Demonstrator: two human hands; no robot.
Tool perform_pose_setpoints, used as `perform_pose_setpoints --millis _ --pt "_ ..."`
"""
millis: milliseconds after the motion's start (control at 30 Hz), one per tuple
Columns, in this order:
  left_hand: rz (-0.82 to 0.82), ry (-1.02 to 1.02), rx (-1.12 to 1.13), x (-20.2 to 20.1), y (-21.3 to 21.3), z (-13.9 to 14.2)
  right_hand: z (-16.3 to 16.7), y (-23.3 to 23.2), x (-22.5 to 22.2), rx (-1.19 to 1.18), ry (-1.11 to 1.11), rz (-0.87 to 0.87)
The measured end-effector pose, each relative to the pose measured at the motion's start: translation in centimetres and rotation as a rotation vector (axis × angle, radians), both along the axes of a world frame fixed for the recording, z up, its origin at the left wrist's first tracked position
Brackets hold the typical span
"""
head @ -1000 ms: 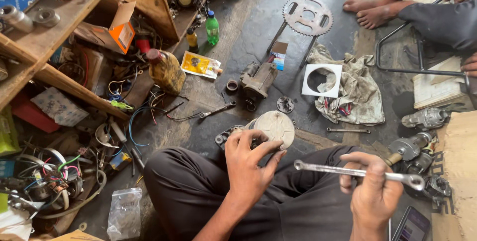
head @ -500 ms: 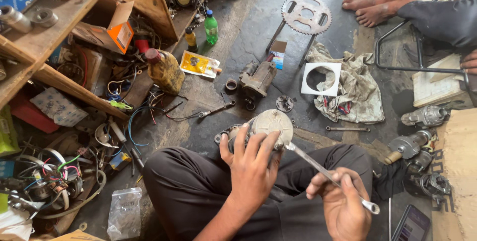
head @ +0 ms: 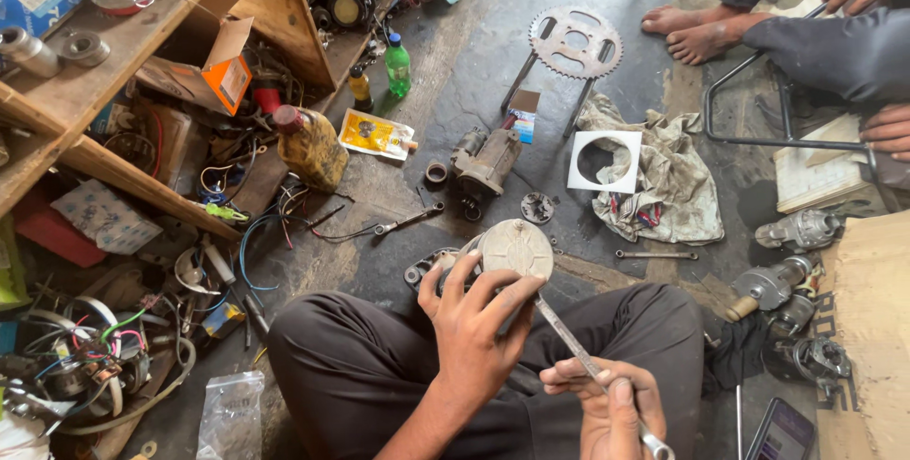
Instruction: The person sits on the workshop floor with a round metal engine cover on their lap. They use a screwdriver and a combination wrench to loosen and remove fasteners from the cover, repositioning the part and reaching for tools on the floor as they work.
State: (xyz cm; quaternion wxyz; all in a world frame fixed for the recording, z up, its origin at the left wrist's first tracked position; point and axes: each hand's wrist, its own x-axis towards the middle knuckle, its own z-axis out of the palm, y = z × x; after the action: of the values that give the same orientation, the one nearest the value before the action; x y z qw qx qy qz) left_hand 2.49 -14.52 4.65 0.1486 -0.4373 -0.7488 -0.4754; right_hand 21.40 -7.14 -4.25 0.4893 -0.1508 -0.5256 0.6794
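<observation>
Head view
A: Where is the round cover?
B: At centre frame, low, above the seated person's lap. The left hand has its grip closed around the cover's near edge, fingers spread over the rim, thumb on the left side.
A: And the other hand?
B: The right hand, at lower right, has its grip closed around a wrench. The wrench runs up and left from that fist; its tip meets the cover's lower right edge, just beside the left fingers.
A: What lies around?
B: On the floor, a motor just above the cover, a sprocket near the top, a rag to the right, and a green bottle at upper left.
</observation>
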Motion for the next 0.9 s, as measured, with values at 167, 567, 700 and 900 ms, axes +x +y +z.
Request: perform_pose_setpoints --millis 167,567,700,900 --pt "0.01 0.087 -0.03 -0.1 0.1 -0.1 -2.3 0.6 -0.3 -0.043 0.26 0.283" --pt "0.033 0.232 0.038 -0.9 0.6 -1.4 -6.7 2.9 -1.3 0.057 0.208 0.202" --pt "0.075 0.293 0.114 -1.3 1.1 -2.3 -3.0 4.5 -3.4 -0.155 0.154 -0.122" --pt "0.088 0.321 0.189 -1.6 1.4 -2.9 2.3 10.8 -8.1 -0.555 0.048 -0.103"
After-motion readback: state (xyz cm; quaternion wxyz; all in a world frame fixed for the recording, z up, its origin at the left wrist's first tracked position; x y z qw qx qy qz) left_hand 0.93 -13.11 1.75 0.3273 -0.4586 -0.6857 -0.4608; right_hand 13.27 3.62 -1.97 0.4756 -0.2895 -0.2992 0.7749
